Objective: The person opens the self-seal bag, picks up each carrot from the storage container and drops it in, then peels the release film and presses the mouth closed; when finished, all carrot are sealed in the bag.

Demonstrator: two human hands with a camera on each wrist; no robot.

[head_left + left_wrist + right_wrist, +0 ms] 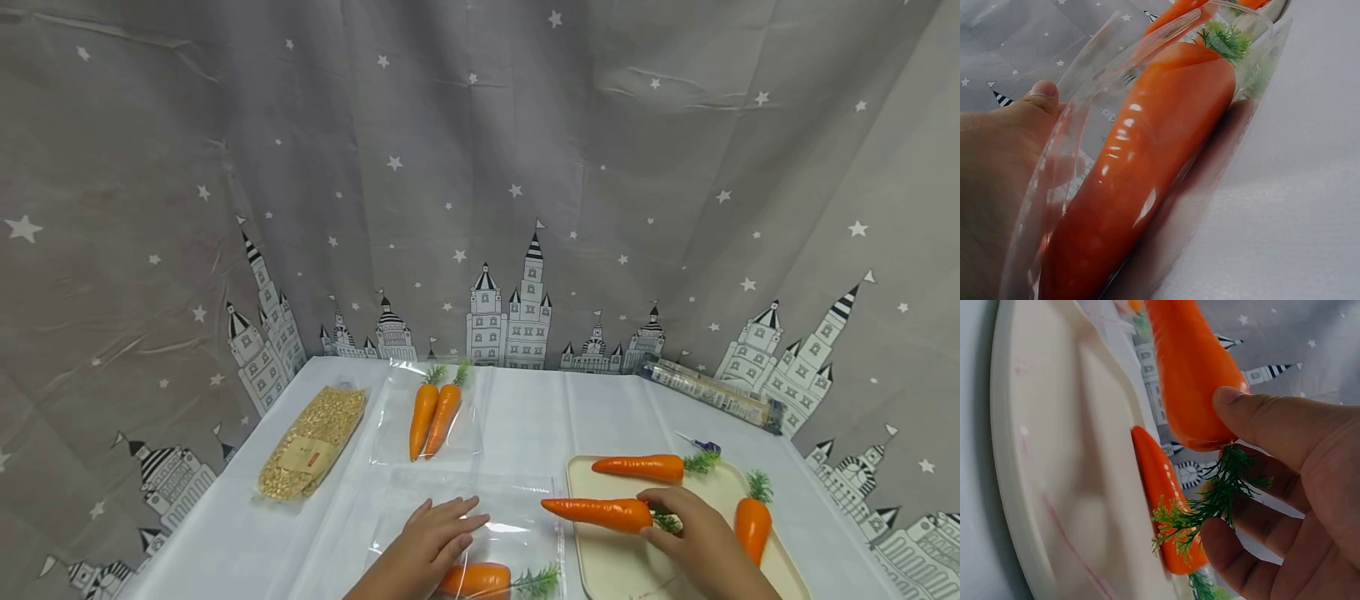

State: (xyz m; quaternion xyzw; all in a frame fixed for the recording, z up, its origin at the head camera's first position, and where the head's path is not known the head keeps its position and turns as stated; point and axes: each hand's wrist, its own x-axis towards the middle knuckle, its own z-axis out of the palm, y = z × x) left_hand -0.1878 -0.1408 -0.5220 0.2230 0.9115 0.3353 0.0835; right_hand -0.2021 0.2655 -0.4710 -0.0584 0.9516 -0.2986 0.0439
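One carrot (pixel 596 513), over left rim of tray (pixel 603 571), pinched at thick end by right hand (pixel 693 529); left hand (pixel 433 540) unclenched at near bag (pixel 517 496). Carrot probably light, stiff, slick; thick end likely surest hold.

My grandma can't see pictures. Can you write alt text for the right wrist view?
Right-hand fingers hold an orange carrot near its leafy green top. Another carrot lies on a cream tray, with a starry grey curtain behind.
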